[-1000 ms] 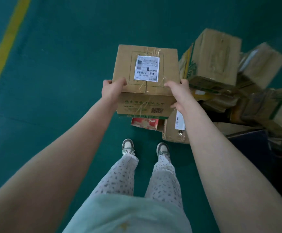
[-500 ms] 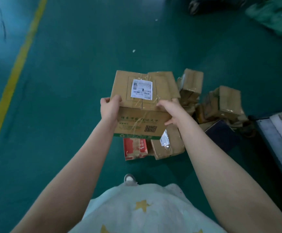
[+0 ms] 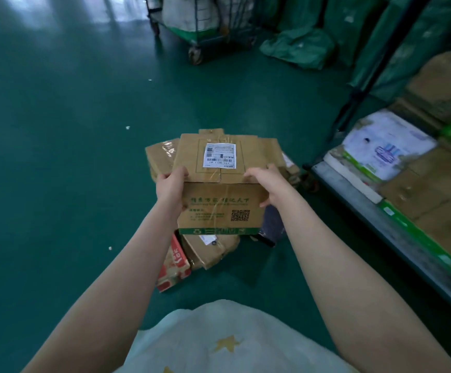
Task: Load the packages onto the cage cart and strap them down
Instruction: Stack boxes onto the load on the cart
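Above the floor pile, holds a taped cardboard box in mid-air, left hand curled over the near left top edge, right hand over the near right. Looks stiff and fairly light, tape perhaps slick; safer gripped under the bottom corners. Hangs left of the cage cart, not yet aboard.

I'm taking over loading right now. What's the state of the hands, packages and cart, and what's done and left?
Left hand grips the box at its left top edge; right hand grips the right.
The box is in the air over the floor pile.
Cart, to the right, already holds several packages.
Left: place this box, load the pile, strap down. No strap is visible.
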Demonstrator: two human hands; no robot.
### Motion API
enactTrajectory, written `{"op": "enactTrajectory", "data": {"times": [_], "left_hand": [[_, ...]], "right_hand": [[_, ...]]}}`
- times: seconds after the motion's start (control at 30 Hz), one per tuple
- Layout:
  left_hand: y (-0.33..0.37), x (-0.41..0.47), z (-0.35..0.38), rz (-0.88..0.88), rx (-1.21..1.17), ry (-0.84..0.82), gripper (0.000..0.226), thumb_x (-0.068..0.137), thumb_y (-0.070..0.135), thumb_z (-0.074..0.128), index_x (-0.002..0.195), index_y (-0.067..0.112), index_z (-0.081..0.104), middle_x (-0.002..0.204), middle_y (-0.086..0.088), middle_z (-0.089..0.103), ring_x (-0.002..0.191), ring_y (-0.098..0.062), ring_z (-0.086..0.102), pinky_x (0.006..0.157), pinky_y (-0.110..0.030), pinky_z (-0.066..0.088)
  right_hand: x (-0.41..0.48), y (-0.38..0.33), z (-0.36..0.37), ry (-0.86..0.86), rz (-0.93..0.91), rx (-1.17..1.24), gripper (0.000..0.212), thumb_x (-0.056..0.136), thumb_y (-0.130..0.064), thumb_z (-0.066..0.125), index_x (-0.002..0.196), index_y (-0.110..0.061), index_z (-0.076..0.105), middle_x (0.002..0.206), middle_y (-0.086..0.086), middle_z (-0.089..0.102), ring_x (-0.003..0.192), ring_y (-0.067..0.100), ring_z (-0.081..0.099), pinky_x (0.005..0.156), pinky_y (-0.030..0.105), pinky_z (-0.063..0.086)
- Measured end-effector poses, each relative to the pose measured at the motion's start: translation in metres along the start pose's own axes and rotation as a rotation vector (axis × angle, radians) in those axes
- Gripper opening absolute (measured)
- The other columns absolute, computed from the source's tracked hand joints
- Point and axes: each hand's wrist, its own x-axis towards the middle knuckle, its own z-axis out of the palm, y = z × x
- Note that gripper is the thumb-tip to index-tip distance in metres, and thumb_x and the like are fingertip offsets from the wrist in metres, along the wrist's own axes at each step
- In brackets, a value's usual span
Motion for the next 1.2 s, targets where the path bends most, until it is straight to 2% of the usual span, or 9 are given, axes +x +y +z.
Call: {"op": "enactTrajectory", "data": {"times": [0.17,0.33,0.47,0.57,0.7,0.83,0.97,1.13,1.2], "left_hand": [[-0.034,-0.061,0.071,0.0,0.102,-0.136,0.033,0.087,0.023,0.051,0.118,0.019,0.041,0.091,0.0,0.049,0.083,-0.021,0.051,0.089,-0.047,0.045],[-0.071,-0.108,0.127,-0.023,0.202,-0.319,0.031,0.089,0.023,0.051,0.117,0.02,0.038,0.091,0.0,0.048,0.077,-0.017,0.048,0.066,-0.034,0.044],[-0.093,-0.137,0.171,-0.008,0.281,-0.451,0.032,0.088,0.022,0.053,0.117,0.021,0.037,0.091,0.002,0.047,0.078,-0.015,0.046,0.071,-0.037,0.042],[-0.105,-0.159,0.209,0.019,0.329,-0.535,0.03,0.089,0.021,0.052,0.114,0.02,0.036,0.087,0.003,0.045,0.074,-0.013,0.044,0.064,-0.03,0.039],[-0.11,-0.169,0.247,0.042,0.372,-0.597,0.03,0.09,0.021,0.052,0.114,0.021,0.035,0.09,0.001,0.046,0.074,-0.013,0.043,0.064,-0.029,0.039],[-0.104,-0.163,0.284,0.051,0.382,-0.643,0.029,0.091,0.02,0.052,0.114,0.021,0.035,0.088,0.002,0.045,0.073,-0.013,0.044,0.064,-0.03,0.04],[-0.09,-0.142,0.324,0.06,0.375,-0.683,0.03,0.091,0.021,0.052,0.115,0.02,0.036,0.089,0.004,0.046,0.075,-0.013,0.046,0.063,-0.03,0.04],[-0.054,-0.108,0.39,0.098,0.418,-0.724,0.033,0.089,0.022,0.052,0.118,0.019,0.037,0.095,0.0,0.048,0.079,-0.016,0.047,0.073,-0.037,0.043],[-0.036,-0.09,0.426,0.151,0.45,-0.747,0.033,0.089,0.022,0.052,0.118,0.019,0.037,0.095,-0.002,0.048,0.079,-0.017,0.048,0.069,-0.035,0.042]], "right_hand": [[-0.033,0.055,-0.09,0.141,0.075,0.108,0.07,0.084,-0.02,0.061,0.143,-0.016,0.024,0.123,0.005,0.048,0.104,0.025,0.049,0.092,0.052,0.045],[-0.06,0.109,-0.16,0.264,0.147,0.177,0.063,0.083,-0.02,0.062,0.136,-0.015,0.029,0.12,0.007,0.051,0.101,0.026,0.05,0.089,0.05,0.045],[-0.083,0.145,-0.209,0.369,0.194,0.275,0.06,0.084,-0.019,0.061,0.135,-0.015,0.03,0.112,0.007,0.052,0.095,0.025,0.052,0.082,0.047,0.047],[-0.098,0.165,-0.246,0.445,0.213,0.347,0.061,0.085,-0.017,0.06,0.136,-0.015,0.027,0.106,0.005,0.051,0.091,0.023,0.052,0.078,0.045,0.048],[-0.101,0.176,-0.277,0.5,0.212,0.426,0.06,0.086,-0.015,0.06,0.137,-0.015,0.027,0.103,0.005,0.052,0.083,0.02,0.054,0.065,0.039,0.049],[-0.084,0.177,-0.297,0.546,0.192,0.489,0.061,0.083,-0.015,0.063,0.134,-0.016,0.029,0.106,0.004,0.052,0.101,0.027,0.054,0.09,0.051,0.047],[-0.053,0.163,-0.319,0.576,0.175,0.52,0.057,0.085,-0.014,0.062,0.131,-0.013,0.029,0.1,0.003,0.05,0.102,0.027,0.051,0.093,0.054,0.045],[0.002,0.125,-0.357,0.612,0.17,0.526,0.067,0.083,-0.016,0.065,0.138,-0.015,0.025,0.125,0.01,0.052,0.112,0.032,0.053,0.093,0.056,0.046],[0.036,0.109,-0.378,0.633,0.143,0.551,0.069,0.085,-0.015,0.063,0.141,-0.015,0.023,0.132,0.011,0.049,0.117,0.034,0.051,0.096,0.059,0.043]]}}
